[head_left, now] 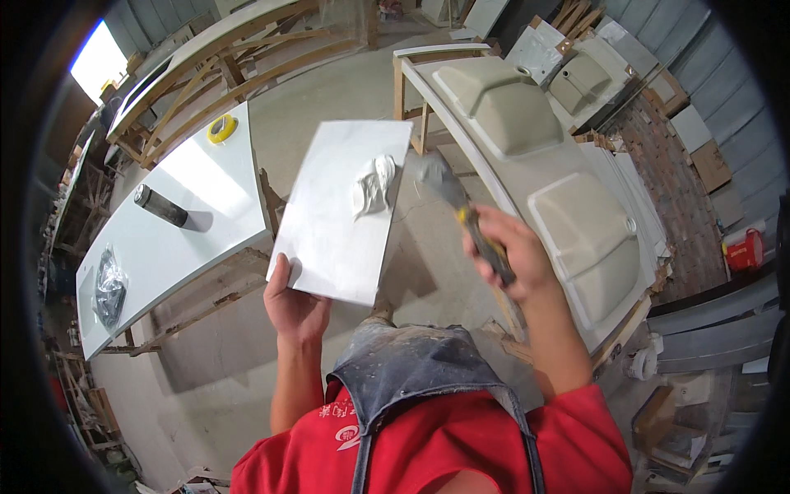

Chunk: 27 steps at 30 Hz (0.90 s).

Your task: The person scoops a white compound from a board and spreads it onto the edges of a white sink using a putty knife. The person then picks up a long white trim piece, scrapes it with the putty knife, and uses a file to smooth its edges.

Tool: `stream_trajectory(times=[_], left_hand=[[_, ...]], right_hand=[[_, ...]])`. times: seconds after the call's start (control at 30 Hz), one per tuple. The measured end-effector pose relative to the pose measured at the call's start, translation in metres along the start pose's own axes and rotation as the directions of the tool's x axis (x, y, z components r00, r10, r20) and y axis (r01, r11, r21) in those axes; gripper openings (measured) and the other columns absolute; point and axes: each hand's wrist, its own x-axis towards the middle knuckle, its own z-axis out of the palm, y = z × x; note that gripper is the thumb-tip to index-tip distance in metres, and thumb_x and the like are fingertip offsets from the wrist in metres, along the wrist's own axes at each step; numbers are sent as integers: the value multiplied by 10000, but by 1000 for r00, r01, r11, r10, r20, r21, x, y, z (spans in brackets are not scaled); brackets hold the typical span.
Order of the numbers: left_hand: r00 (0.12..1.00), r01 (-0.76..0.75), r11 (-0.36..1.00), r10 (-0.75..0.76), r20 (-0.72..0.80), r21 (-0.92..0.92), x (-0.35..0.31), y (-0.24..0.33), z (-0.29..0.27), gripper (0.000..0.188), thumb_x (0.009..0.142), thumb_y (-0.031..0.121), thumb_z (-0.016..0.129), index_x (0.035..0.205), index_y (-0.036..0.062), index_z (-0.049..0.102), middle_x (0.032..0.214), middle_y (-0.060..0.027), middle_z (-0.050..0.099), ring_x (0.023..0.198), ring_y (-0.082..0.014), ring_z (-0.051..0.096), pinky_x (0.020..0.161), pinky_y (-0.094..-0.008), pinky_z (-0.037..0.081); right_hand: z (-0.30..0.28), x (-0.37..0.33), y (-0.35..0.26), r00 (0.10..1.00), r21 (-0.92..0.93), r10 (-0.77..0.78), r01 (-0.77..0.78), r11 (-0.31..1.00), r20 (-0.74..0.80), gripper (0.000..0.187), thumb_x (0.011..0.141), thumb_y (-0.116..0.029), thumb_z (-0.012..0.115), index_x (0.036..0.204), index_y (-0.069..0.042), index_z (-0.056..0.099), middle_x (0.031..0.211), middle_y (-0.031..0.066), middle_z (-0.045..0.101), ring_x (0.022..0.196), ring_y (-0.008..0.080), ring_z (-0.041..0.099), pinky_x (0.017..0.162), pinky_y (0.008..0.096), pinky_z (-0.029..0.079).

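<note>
My left hand [295,303] grips the lower left corner of a flat white board [329,222], its thumb lying on top. A mound of thick off-white paste [374,188] sits on the board toward its right edge. Just right of the board, my right hand [512,251] is closed round the black and yellow handle of a putty knife [485,240]. The knife's blade [440,177] is blurred and points up and left, apart from the paste by a small gap.
A white tabletop [185,214] at left carries a yellow tape roll [221,128], a dark cylinder [160,205] and a plastic-wrapped bundle [108,288]. At right, a long bench [485,173] bears upturned beige basins [576,239]. A red bucket [744,249] stands far right.
</note>
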Motion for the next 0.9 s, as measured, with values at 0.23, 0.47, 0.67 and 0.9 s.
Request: stream_trajectory(times=[0.23,0.47,0.67,0.9], left_hand=[[970,-187,849,239,-44,494,71,28,25,444,1061,370,476,1340,31,536,1191,-117,668,984,-281,673,808,-427,540],[989,-142,850,147,30,507,85,32,-5,527,969,297,641,1412,45,504,1314,-102,602,1224,-285,562,1042,-467,439],[987,98,831,-153,56,548,82,60,-8,666,917,314,737,1440,-8,478,1312,-128,603,1202,-259,580,1018,-403,461],[936,290,815,-351,29,502,103,96,-20,675,897,312,754,1417,-38,503,1322,-160,619,1203,-276,609,1020,-426,484]], right_hand=[[74,-22,48,988,-83,149,-151,985,-25,537,1000,-139,570,1487,25,414,935,120,679,580,114,596,455,214,435],[102,7,71,942,13,63,-62,998,-330,533,984,-96,556,1483,32,417,908,162,670,494,160,549,391,260,384],[62,24,32,889,-101,-4,-47,994,-457,497,954,-95,587,1426,33,500,887,164,662,468,148,540,364,254,378],[46,38,-11,943,-423,67,-209,882,-326,541,913,-81,616,1404,115,502,844,167,691,458,128,550,385,233,398]])
